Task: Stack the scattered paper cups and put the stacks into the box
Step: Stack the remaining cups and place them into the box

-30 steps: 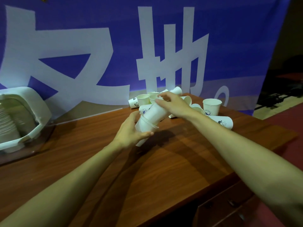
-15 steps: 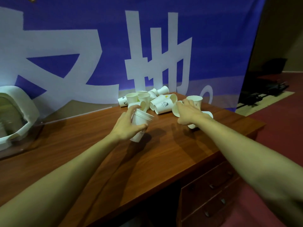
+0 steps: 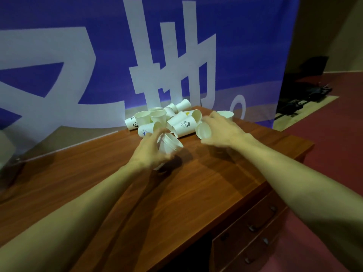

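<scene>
My left hand (image 3: 151, 152) grips a short stack of white paper cups (image 3: 169, 144), tilted with its mouth toward the upper right, just above the wooden desk (image 3: 176, 193). My right hand (image 3: 224, 130) is closed around a single white cup (image 3: 203, 130) lying on its side, its mouth facing left toward the stack. Behind both hands lies a pile of scattered white cups (image 3: 167, 118), some upright, some on their sides, a few with small prints. Another upright cup (image 3: 225, 114) stands behind my right hand. The box is mostly out of frame at the left edge.
A blue banner with large white characters (image 3: 157, 55) hangs right behind the desk. The desk's right edge drops to drawers (image 3: 255, 232) and a red floor (image 3: 334, 144). Dark equipment (image 3: 306, 95) lies on the floor at the far right.
My right hand left the stack, reached to the right side of the pile and took hold of a single cup. My left hand kept the stack, which looks shorter as it is tilted toward me.
</scene>
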### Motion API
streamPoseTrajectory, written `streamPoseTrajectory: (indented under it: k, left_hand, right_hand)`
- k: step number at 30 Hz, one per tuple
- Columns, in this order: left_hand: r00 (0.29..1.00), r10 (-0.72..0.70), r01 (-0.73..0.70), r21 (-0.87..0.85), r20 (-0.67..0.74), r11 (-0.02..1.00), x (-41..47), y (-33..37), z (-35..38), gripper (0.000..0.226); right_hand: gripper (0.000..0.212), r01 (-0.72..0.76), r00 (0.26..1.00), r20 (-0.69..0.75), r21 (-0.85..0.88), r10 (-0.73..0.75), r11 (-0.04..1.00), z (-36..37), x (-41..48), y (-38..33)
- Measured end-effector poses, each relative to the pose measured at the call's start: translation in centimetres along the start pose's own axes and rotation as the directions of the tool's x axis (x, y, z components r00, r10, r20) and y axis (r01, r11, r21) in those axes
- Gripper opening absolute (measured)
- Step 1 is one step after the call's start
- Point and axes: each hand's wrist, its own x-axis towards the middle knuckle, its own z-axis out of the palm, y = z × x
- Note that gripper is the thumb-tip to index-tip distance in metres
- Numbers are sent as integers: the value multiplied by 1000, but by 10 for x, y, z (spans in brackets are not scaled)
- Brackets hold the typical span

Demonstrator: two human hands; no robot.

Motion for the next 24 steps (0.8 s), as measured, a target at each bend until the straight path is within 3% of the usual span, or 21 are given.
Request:
streamPoseTrajectory:
  k: [3, 6, 8, 12, 15, 17, 19, 21, 24]
  left_hand:
    - [1000, -17, 17, -14, 23, 1000, -2, 0, -5, 98]
    - [999, -39, 39, -108, 6, 993, -7, 6, -12, 113]
    - [999, -43, 38, -148, -29, 988, -11, 10, -17, 106]
    - [994, -24, 7, -161, -104, 987, -18, 8, -24, 96]
    - [995, 42, -56, -160, -88, 986, -20, 6, -26, 97]
    - [994, 58, -72, -146, -94, 987, -18, 3, -25, 93]
    - [993, 35, -52, -147, -112, 988, -13, 2, -22, 86]
    - [992, -5, -16, -169, -124, 986, -7, 2, -15, 83]
    - [989, -24, -1, -169, -146, 986, 2, 6, -2, 79]
  right_hand:
    - [55, -49, 958, -228, 475, 176, 879, -9, 6, -19]
    - [45, -52, 958, -130, 799, 256, 600, -11, 13, -37]
    - [43, -75, 980, -32, 851, 194, 520, -8, 12, -49]
    - [28, -69, 996, 86, 857, -10, 510, 2, 7, -71]
    - [42, -13, 957, 191, 778, -216, 628, 12, 8, -78]
    - [51, -1, 985, 120, 723, -125, 690, 14, 16, -72]
    - [52, -19, 995, -66, 596, 72, 802, 14, 27, -58]
    - [59, -110, 941, -264, 349, 210, 931, 18, 35, -38]
    - [80, -275, 880, -332, 231, 341, 933, 29, 46, -5]
